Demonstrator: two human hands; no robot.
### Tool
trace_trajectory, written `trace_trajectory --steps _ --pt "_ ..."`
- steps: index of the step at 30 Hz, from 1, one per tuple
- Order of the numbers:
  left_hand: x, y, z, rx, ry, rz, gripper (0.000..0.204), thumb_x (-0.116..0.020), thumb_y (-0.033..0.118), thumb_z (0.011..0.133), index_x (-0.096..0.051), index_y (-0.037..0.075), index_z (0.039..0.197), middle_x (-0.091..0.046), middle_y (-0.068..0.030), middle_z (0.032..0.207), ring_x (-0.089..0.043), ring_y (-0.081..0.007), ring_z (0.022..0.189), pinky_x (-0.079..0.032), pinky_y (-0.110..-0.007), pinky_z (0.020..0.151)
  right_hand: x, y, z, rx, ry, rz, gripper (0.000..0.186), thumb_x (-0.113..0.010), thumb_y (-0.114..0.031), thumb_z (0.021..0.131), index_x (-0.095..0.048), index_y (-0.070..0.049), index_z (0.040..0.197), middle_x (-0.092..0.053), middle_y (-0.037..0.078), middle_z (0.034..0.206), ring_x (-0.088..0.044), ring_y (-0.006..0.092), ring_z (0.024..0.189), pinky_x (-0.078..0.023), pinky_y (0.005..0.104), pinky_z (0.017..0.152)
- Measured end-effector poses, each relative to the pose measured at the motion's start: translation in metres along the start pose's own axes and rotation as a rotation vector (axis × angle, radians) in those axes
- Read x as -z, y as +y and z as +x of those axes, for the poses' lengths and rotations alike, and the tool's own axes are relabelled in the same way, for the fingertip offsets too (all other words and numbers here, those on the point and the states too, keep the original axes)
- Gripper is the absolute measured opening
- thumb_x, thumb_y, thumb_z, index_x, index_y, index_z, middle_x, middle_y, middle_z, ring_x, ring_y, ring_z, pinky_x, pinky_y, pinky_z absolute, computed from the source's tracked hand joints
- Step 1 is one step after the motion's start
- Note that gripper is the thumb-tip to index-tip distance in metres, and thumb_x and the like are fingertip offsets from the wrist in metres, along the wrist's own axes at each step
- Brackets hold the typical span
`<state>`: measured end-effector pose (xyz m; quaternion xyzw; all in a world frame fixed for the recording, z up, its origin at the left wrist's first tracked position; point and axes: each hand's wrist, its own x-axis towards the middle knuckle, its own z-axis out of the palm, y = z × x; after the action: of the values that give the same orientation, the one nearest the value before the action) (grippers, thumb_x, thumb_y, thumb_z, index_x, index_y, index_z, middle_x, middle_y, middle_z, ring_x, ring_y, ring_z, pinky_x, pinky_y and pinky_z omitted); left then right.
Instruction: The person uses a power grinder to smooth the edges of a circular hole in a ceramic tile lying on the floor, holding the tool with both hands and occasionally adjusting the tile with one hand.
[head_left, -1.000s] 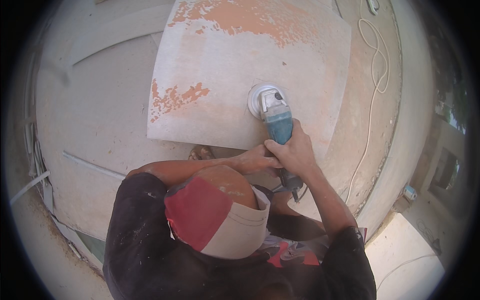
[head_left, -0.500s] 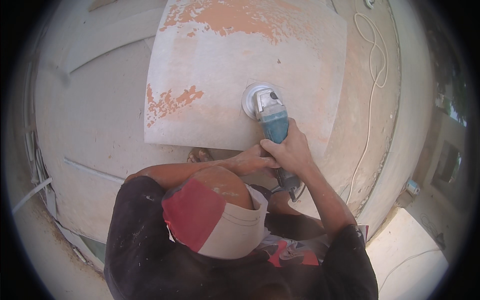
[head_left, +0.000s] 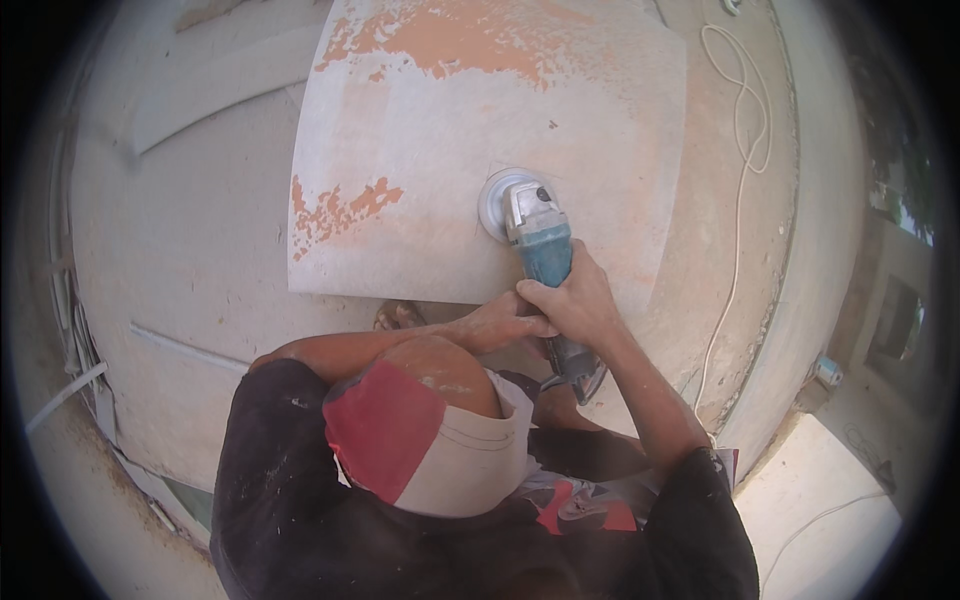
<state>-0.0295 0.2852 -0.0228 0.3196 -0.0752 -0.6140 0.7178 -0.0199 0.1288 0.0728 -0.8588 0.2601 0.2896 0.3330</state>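
An angle grinder (head_left: 548, 258), teal with a silver head, lies against a large pale panel (head_left: 400, 120). Its round whitish disc (head_left: 492, 208) rests on the panel's surface, right of its middle. My right hand (head_left: 582, 300) is wrapped around the grinder's body from the right. From the left, my left hand (head_left: 495, 325) closes on the grinder lower down, against the right hand; its fingertips are partly hidden. Orange patches show at the panel's top and left edge, where the pale coat is broken.
A white cord (head_left: 742, 150) lies looped on the dusty floor (head_left: 200, 240) to the right. A thin strip (head_left: 190, 345) lies on the left. Flat boards (head_left: 230, 75) lie at the far left. A bare foot (head_left: 398, 316) shows under the panel's near edge.
The grinder has shifted very slightly left on the panel, and both hands keep their hold. The rest of the view looks nearly the same.
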Motion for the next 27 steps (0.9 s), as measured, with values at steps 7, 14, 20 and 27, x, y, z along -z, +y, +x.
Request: trace_trajectory --steps 7,14,20,27 --pt "0.000 -0.002 0.001 0.029 0.016 -0.007 0.048 -0.068 0.027 0.099 -0.059 -0.006 0.133 -0.067 -0.0179 0.122 -0.071 -0.0288 0.104 -0.062 -0.040 0.087 0.000 0.000 0.000 0.020 -0.008 0.005 0.073 -0.079 -0.035 0.077 -0.052 0.011 0.127 -0.070 0.033 0.107 -0.071 0.0470 0.103 -0.055 0.0494 0.090" --pt "-0.001 0.001 0.000 0.027 0.037 0.020 0.049 -0.068 0.026 0.099 -0.059 -0.007 0.134 -0.067 -0.0180 0.124 -0.071 -0.0286 0.104 -0.062 -0.039 0.086 -0.003 0.010 0.004 0.016 -0.014 0.074 0.075 -0.079 -0.036 0.075 -0.052 0.011 0.128 -0.070 0.033 0.108 -0.071 0.0452 0.103 -0.055 0.0478 0.090" --pt "0.000 0.003 -0.003 0.061 0.052 0.067 0.051 -0.068 0.028 0.100 -0.058 -0.006 0.136 -0.066 -0.0181 0.126 -0.071 -0.0279 0.105 -0.062 -0.039 0.086 -0.004 0.010 0.004 0.036 -0.017 0.099 0.076 -0.078 -0.036 0.074 -0.052 0.011 0.129 -0.070 0.032 0.109 -0.071 0.0439 0.104 -0.055 0.0471 0.090" --pt "0.006 -0.001 -0.003 0.111 0.060 0.117 0.049 -0.067 0.029 0.101 -0.058 -0.005 0.135 -0.068 -0.0158 0.124 -0.070 -0.0261 0.106 -0.061 -0.039 0.089 -0.005 0.013 0.005 0.028 -0.012 0.140 0.071 -0.079 -0.035 0.075 -0.056 0.009 0.127 -0.070 0.027 0.109 -0.070 0.0378 0.102 -0.055 0.0440 0.091"
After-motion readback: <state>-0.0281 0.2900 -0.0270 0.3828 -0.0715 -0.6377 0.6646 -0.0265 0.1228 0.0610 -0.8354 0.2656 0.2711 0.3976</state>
